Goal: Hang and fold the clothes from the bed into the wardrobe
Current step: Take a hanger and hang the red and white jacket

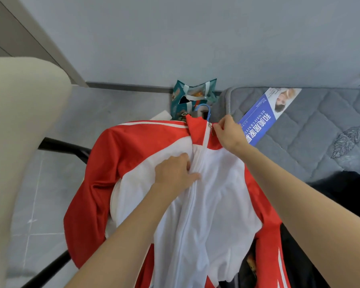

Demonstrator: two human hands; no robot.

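Smooth, slightly shiny cloth jacket (195, 194); blue plastic hanger (206, 110); quilted matt mattress (312, 138); glossy paper label (264, 119).

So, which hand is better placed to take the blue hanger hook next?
Probably the right hand: it pinches the jacket at the collar, beside the hook; the left hand holds it lower down.

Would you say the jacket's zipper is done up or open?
Done up: the jacket front is joined, zipper pull at the collar.
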